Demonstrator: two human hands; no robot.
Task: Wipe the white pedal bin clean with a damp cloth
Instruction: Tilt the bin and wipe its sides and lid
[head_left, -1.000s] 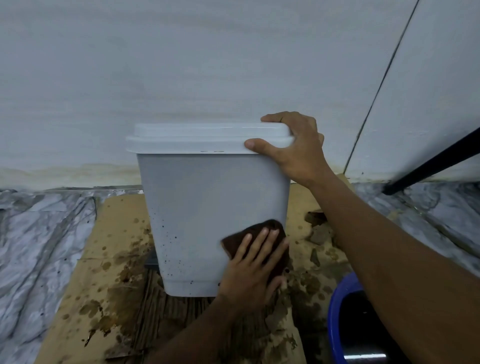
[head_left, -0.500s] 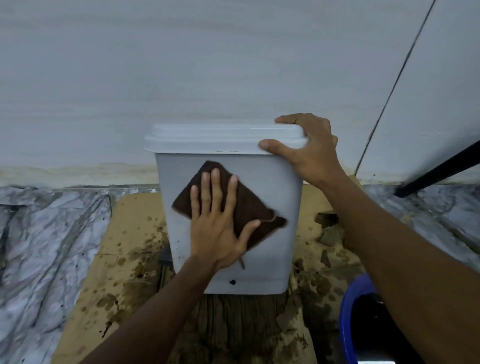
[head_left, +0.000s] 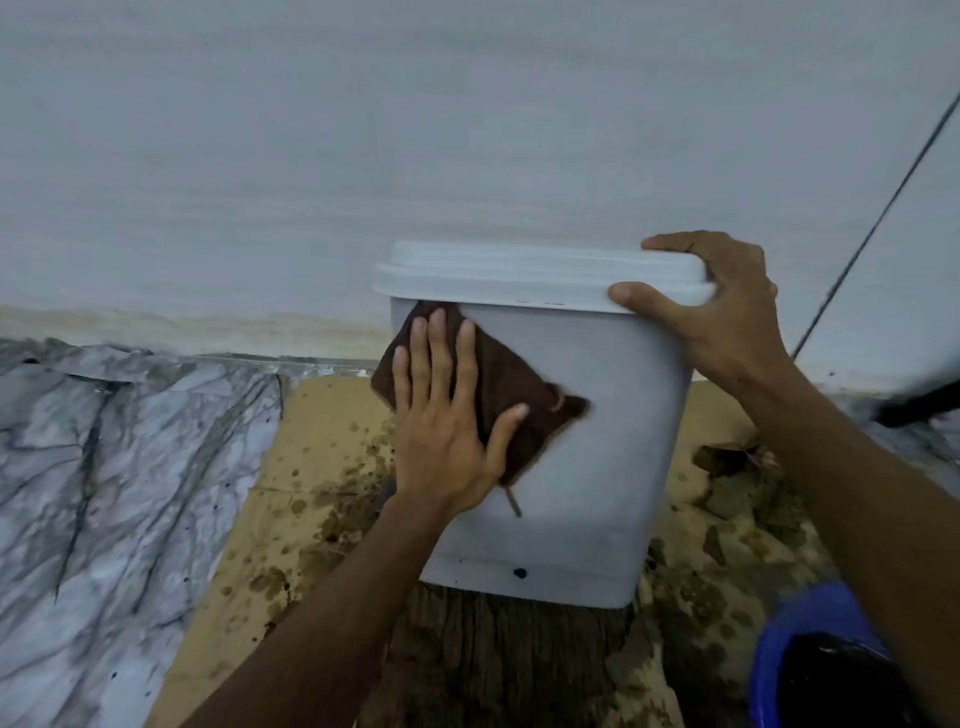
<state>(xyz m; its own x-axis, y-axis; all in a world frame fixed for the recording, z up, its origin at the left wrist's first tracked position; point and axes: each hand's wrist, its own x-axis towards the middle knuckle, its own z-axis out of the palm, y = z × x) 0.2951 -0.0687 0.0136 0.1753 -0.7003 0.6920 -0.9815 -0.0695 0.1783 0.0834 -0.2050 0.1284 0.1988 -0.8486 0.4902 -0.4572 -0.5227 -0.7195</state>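
The white pedal bin (head_left: 602, 441) stands on a wooden block against the wall, lid closed. A dark brown cloth (head_left: 524, 395) lies flat on the bin's front, near its upper left corner. My left hand (head_left: 441, 421) presses the cloth against the bin with straight, spread fingers. At the lid's right corner, my right hand (head_left: 717, 322) grips the rim, thumb on the front edge and fingers over the top. A dark spot and a few small specks show near the bin's bottom edge.
A blue bucket (head_left: 779, 654) with dark contents sits at the lower right. Stained brown cardboard (head_left: 311, 493) covers the floor under the wooden block (head_left: 509, 660). Marble-patterned sheeting (head_left: 104, 493) lies to the left. A dark bar (head_left: 919, 400) and debris are on the right.
My left hand slid the cloth from the bin's lower right, up across its front, to the upper left under the lid rim. The right hand kept its grip on the lid.
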